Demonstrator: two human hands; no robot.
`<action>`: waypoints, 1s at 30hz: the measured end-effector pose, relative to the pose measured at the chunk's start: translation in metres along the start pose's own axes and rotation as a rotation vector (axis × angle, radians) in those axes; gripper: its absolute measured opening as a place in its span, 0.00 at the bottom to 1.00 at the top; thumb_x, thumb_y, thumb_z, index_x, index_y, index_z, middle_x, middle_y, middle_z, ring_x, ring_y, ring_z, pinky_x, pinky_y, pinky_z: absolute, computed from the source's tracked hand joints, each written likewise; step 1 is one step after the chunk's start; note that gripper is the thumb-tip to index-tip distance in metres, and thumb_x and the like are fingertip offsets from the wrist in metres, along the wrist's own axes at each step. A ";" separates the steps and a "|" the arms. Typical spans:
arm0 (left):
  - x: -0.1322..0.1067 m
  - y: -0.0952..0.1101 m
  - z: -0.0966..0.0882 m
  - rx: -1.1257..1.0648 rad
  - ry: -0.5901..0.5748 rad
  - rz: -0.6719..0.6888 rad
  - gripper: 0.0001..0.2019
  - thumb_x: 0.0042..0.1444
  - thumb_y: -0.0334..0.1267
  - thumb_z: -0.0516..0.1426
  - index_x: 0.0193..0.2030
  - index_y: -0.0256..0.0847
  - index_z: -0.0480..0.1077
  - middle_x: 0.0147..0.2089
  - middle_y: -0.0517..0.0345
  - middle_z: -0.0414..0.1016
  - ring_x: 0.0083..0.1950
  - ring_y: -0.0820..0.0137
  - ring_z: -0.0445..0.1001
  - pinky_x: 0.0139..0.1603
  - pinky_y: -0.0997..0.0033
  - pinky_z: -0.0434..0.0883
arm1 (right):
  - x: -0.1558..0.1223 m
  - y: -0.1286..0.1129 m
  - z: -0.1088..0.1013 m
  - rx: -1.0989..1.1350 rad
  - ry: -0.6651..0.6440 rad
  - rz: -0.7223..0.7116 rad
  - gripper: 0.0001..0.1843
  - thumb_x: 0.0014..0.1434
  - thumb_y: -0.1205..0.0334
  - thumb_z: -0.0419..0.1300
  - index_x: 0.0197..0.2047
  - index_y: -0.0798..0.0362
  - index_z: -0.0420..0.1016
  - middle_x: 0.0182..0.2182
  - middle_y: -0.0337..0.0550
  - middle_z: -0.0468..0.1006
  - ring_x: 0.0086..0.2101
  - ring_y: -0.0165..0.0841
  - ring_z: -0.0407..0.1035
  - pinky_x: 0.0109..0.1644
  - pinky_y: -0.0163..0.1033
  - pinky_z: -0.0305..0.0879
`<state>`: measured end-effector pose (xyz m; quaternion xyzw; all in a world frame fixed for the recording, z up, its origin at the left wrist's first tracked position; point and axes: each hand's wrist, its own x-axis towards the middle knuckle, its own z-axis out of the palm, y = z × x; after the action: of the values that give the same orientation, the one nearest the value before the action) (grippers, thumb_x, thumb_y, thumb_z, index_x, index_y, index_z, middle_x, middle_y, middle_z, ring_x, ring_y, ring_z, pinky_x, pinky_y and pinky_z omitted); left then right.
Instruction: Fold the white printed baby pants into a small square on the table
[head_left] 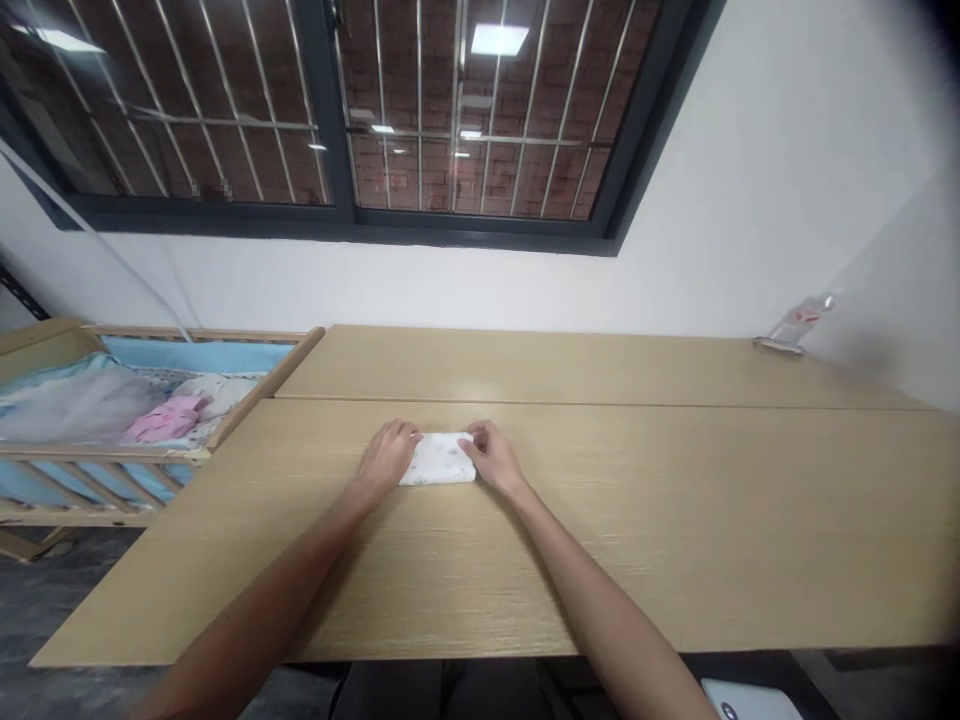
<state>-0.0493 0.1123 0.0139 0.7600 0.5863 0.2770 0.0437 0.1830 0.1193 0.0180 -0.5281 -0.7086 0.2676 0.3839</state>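
Observation:
A small white folded cloth (440, 462) with a faint grey print lies flat on the wooden tabletop (675, 500). Its shape is a neat rectangle. My left hand (388, 455) is at its left side, with the fingertips closed on the upper left corner. At the opposite side, my right hand (491, 457) pinches the upper right corner between thumb and fingers. Parts of the cloth's side edges are hidden under the hands.
A wooden crib (150, 458) with blue lining stands left of the table, holding bedding and a pink cloth (166, 419). A clear packet-like item (799, 325) is at the back right by the wall. A white phone-like device (750, 700) shows below the front edge.

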 end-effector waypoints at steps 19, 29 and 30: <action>-0.038 0.027 0.030 0.106 -0.043 0.177 0.37 0.71 0.54 0.36 0.74 0.24 0.47 0.76 0.32 0.49 0.79 0.56 0.43 0.76 0.50 0.49 | -0.024 -0.032 0.019 -0.629 -0.326 -0.440 0.33 0.71 0.59 0.41 0.75 0.61 0.49 0.73 0.53 0.51 0.73 0.39 0.40 0.76 0.53 0.36; -0.044 0.011 0.038 0.229 0.026 0.031 0.41 0.69 0.58 0.38 0.73 0.18 0.46 0.75 0.22 0.47 0.78 0.46 0.43 0.74 0.45 0.52 | -0.020 -0.014 -0.002 -0.534 -0.338 -0.253 0.39 0.73 0.42 0.32 0.77 0.60 0.45 0.75 0.54 0.46 0.73 0.40 0.36 0.75 0.52 0.37; -0.043 0.011 0.036 0.238 0.045 0.026 0.42 0.69 0.58 0.39 0.73 0.17 0.46 0.75 0.22 0.47 0.78 0.46 0.43 0.74 0.44 0.51 | -0.020 -0.014 -0.003 -0.525 -0.338 -0.252 0.39 0.73 0.42 0.32 0.77 0.59 0.44 0.75 0.54 0.46 0.73 0.40 0.36 0.75 0.52 0.37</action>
<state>-0.0297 0.0792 -0.0285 0.7608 0.6062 0.2230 -0.0638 0.1803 0.0957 0.0254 -0.4652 -0.8668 0.1102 0.1420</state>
